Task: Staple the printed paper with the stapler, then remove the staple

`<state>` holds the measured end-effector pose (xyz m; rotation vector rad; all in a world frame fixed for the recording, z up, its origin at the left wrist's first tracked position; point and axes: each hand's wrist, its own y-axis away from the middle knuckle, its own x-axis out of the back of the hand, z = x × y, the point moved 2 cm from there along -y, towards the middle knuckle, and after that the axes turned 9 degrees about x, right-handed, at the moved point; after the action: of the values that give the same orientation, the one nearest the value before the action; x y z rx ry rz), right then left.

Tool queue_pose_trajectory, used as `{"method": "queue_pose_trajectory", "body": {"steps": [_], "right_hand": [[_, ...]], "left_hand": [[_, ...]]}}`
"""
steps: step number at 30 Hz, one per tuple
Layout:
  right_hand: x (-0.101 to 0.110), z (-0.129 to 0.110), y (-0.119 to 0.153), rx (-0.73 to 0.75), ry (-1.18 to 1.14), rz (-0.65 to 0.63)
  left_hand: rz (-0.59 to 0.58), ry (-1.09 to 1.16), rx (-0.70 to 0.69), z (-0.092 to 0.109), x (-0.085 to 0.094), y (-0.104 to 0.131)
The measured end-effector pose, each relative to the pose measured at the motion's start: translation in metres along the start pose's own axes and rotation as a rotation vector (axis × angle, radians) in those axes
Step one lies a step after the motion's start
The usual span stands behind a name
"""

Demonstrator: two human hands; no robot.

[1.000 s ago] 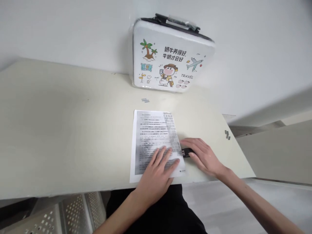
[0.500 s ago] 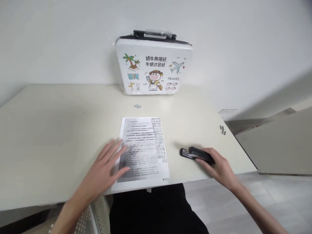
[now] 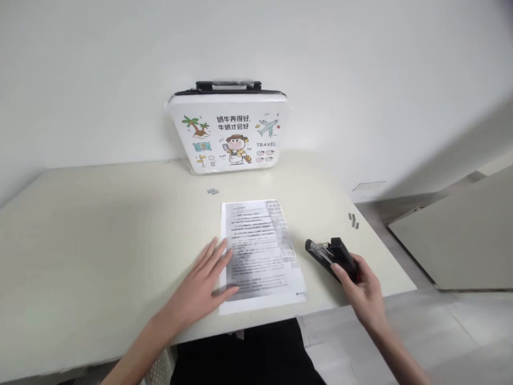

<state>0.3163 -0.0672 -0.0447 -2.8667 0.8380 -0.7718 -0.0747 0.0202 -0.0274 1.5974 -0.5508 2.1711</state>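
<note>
A printed sheet of paper [image 3: 258,256], grey with dark text lines and barcode-like strips at its right side, lies near the table's front edge. Whether more sheets are under it I cannot tell. My left hand [image 3: 204,286] is open, its spread fingers resting over the paper's left edge. To the right of the paper, my right hand [image 3: 366,289] is closed round a black stapler [image 3: 340,256]. The stapler's upper arm is lifted from its base, and its front end points to the left, toward the sheet.
A white hard case [image 3: 230,133] with cartoon prints and a black handle stands upright against the wall. Small grey staple strips lie on the table [image 3: 100,240]: some before the case [image 3: 213,191], others near the right edge [image 3: 353,221]. A pale panel [image 3: 460,240] stands beyond the table's right side.
My right hand has raised and turned the stapler, and its arms show wider apart. The paper and my left hand have shifted right relative to the case. The camera view has also moved.
</note>
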Motion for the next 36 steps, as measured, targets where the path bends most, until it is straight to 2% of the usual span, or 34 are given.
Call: {"method": "queue_pose_trajectory", "body": {"steps": [7,10,17,22,26,30,33,36], "right_hand": [[-0.007,0.002,0.007,-0.061,0.042,0.238],[-0.009,0.004,0.007,-0.089,0.042,0.297],[-0.013,0.008,0.005,-0.068,0.055,0.306],[-0.015,0.011,0.007,-0.048,0.075,0.307],[-0.015,0.008,0.006,-0.040,0.088,0.269],[-0.021,-0.004,-0.001,0.049,0.073,0.142],[-0.037,-0.023,-0.011,0.155,0.054,-0.026],[-0.064,-0.047,-0.024,0.274,0.033,-0.199]], "left_hand": [[-0.022,0.056,-0.113,0.041,-0.030,-0.084],[-0.005,0.076,-0.143,0.055,-0.041,-0.111],[0.107,0.079,-0.117,0.085,-0.065,-0.142],[0.132,0.179,-0.083,0.092,-0.065,-0.153],[0.143,0.539,-0.006,0.078,-0.051,-0.149],[0.073,0.907,0.054,0.043,-0.034,-0.142],[0.020,1.124,0.137,0.013,-0.024,-0.138],[0.073,1.239,0.195,-0.011,-0.012,-0.132]]}}
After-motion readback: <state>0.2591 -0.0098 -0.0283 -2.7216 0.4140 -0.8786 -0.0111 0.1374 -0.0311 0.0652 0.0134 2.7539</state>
